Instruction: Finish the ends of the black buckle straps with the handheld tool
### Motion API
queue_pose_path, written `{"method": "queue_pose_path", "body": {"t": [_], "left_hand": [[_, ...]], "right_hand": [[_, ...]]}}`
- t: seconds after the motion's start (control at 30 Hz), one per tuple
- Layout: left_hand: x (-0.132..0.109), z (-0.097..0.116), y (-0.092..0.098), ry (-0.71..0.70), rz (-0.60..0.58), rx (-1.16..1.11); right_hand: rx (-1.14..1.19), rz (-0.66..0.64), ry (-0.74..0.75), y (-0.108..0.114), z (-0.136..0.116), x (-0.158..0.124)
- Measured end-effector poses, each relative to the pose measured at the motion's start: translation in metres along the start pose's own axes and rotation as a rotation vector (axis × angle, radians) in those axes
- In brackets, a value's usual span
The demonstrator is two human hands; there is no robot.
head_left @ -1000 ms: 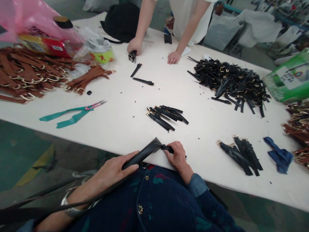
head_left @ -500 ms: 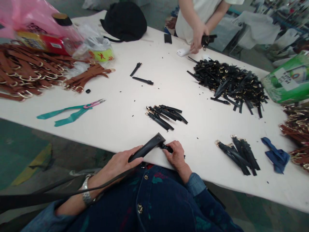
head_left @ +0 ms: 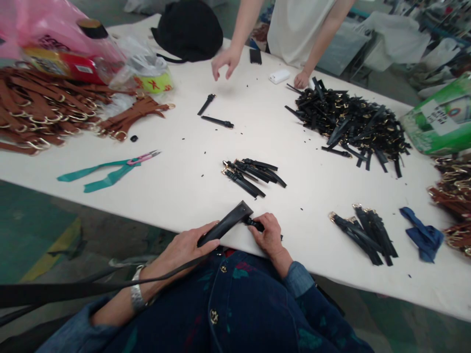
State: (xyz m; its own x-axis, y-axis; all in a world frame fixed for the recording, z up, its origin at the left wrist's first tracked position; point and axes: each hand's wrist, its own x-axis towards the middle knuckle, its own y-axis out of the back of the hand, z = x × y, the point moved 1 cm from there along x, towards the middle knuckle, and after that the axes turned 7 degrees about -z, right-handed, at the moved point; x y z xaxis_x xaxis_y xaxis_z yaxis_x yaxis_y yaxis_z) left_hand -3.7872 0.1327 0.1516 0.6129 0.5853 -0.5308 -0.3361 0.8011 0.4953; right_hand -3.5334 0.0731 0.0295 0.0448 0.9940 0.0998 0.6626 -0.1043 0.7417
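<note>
At the table's front edge, my left hand is closed round a wide black strap, thumb on top. The strap's square end points up and right. Just right of that end, my right hand pinches a short black buckle strap, its buckle end close to the wide strap. Whether the two straps touch is hard to tell. Beyond my hands lies a small bunch of black buckle straps. Another bunch lies to the right, beside a blue cloth.
Teal-handled nippers and brown straps lie left. A large black strap pile sits right, near a green container. Across the table are a black cap and a person's hands.
The person across the table has put the black straps onto the large pile and now reaches one hand left over the table. My hands have barely moved.
</note>
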Motion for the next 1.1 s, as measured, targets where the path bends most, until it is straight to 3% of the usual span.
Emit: {"method": "queue_pose_path", "body": {"t": [0.17, 0.33, 0.5, 0.77, 0.9, 1.1], "left_hand": [[0.001, -0.001, 0.002, -0.01, 0.003, -0.04], [-0.013, -0.014, 0.008, 0.068, 0.012, 0.005], [-0.024, -0.019, 0.009, 0.091, -0.063, 0.112], [-0.008, -0.008, -0.001, 0.03, 0.008, 0.023], [-0.008, -0.005, 0.008, -0.031, 0.024, -0.043], [-0.023, -0.003, 0.028, -0.087, -0.036, -0.091]], "right_hand": [[-0.006, -0.039, 0.01, 0.005, -0.006, -0.004], [-0.084, -0.076, -0.095, 0.011, -0.015, -0.007], [-0.065, -0.103, -0.162, 0.013, -0.018, -0.004], [-0.081, -0.148, -0.242, 0.015, -0.017, 0.003], [-0.066, -0.088, -0.161, 0.015, -0.018, 0.001], [-0.109, 0.053, 0.108, 0.008, -0.009, -0.006]]}}
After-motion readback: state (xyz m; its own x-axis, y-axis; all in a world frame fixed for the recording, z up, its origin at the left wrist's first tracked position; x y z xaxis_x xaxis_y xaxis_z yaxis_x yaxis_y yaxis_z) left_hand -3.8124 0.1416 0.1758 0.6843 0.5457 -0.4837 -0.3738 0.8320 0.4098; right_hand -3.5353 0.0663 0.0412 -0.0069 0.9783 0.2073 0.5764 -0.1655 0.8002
